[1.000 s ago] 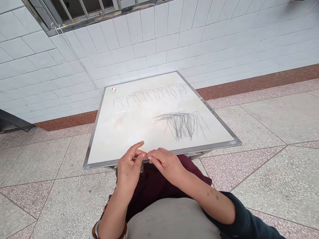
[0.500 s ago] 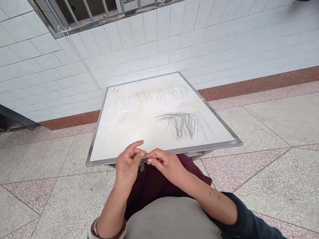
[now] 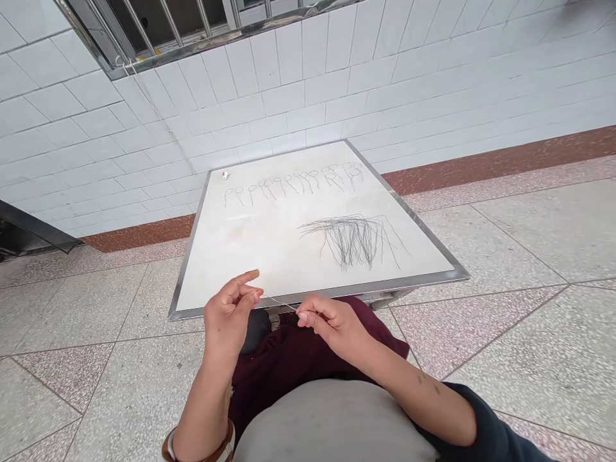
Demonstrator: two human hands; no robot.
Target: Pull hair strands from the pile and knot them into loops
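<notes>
A thin pale wire (image 3: 280, 302) stretches between my two hands, just above the near edge of the white table (image 3: 250, 250). My left hand (image 3: 231, 314) pinches one end between thumb and forefinger, the other fingers raised. My right hand (image 3: 332, 324) grips the other end with thumb and fingertips pressed together. On the table to the right lies a loose pile of dark thin wires (image 3: 353, 240). Farther back runs a row of wires bent into loops with tails (image 3: 293, 183).
A small white-and-red item (image 3: 226, 175), too small to name, sits at the table's back left corner. Metal trim (image 3: 409, 215) edges the tabletop. Behind stands a white tiled wall (image 3: 289, 96) with a barred window (image 3: 168, 25). Speckled floor tiles (image 3: 510, 244) surround the table.
My hands have moved apart, the left one leftward and the right one slightly right, so a length of wire now shows between them. The wires on the table look unchanged.
</notes>
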